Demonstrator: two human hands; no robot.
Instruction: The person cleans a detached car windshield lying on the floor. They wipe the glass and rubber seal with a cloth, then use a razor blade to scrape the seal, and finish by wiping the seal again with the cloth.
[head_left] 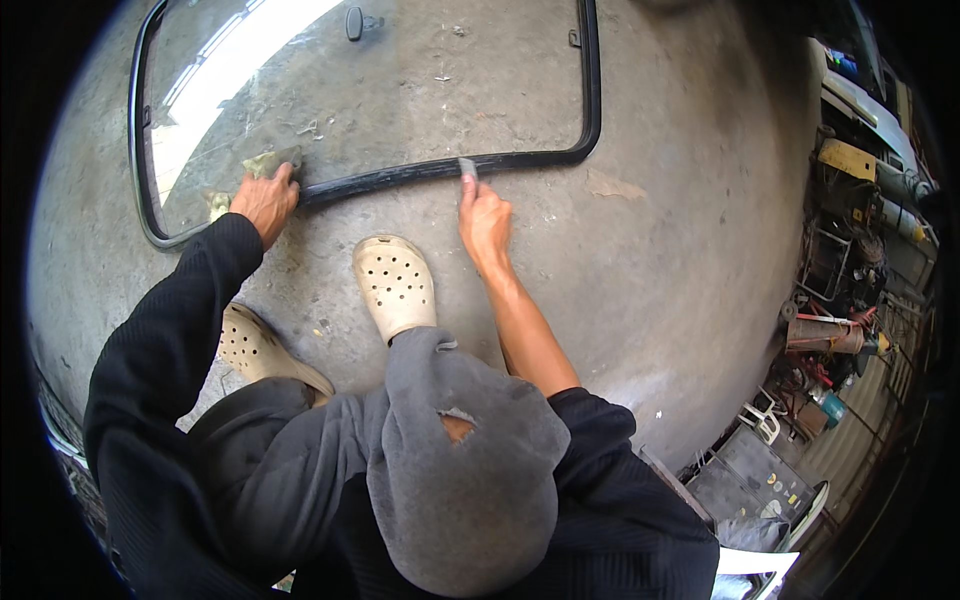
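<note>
Concrete floor [690, 250] is spreading out under and around a large framed glass panel [450, 100], the landmark here; well to the right of the panel, a heap of workshop clutter [840, 235] is lining the side, with a yellow piece [847, 160] and a rusty-brown cylinder [825, 335] showing in it.

Black trim [400, 178] is running along the panel's near edge and up its right side; a small oval fitting [354, 24] is showing toward the panel's far part. The person's left hand [266, 205] is resting at the panel's near edge, left of its middle, its fingers curling over a pale yellowish cloth [272, 162]; how firmly they are pressing, I cannot tell. The right hand [486, 222] is gripping a small, flat, greyish tool [468, 167], its tip meeting the trim at the panel's near edge, right of the middle.

Two beige clogs [395, 285] are standing on the near side of the panel; grey trousers [290, 450], torn at one knee, are folding above them, farther from the panel; a dark sleeve [150, 330] is covering the left arm up to the wrist, just off the panel's near left corner.
</note>
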